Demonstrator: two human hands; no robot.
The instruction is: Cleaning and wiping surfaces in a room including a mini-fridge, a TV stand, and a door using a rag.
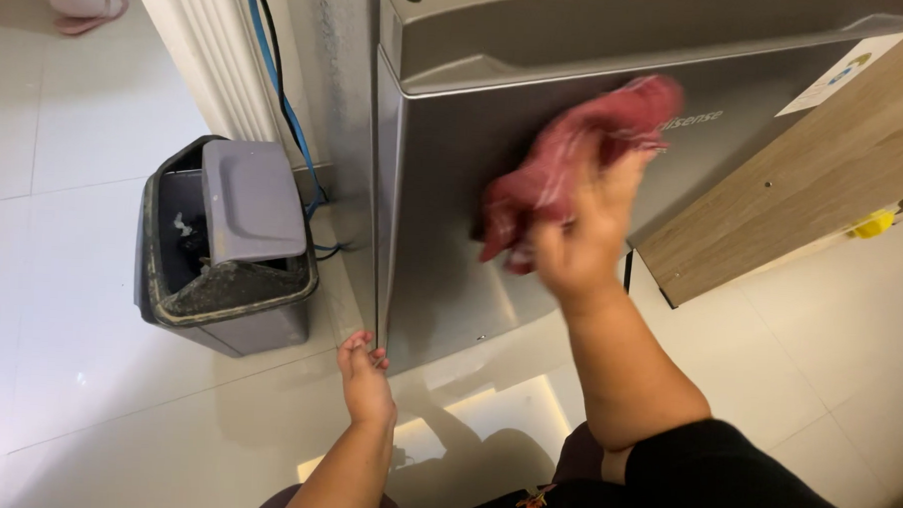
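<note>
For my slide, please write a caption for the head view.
Right hand presses red cloth on grey fridge door; left hand touches its lower corner.

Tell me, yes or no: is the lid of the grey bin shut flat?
No: the grey bin has its swing lid tilted, leaving a dark opening beside it where rubbish shows.

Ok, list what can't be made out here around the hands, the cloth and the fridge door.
Head view only:
- Right hand and red cloth: motion-blurred; grip unclear.
- Fridge door: the part behind the cloth is hidden; the wooden panel covers its right side.
- Left hand: fingertips at the door's lower corner; contact unclear.
- Bin: contents too dark.
</note>
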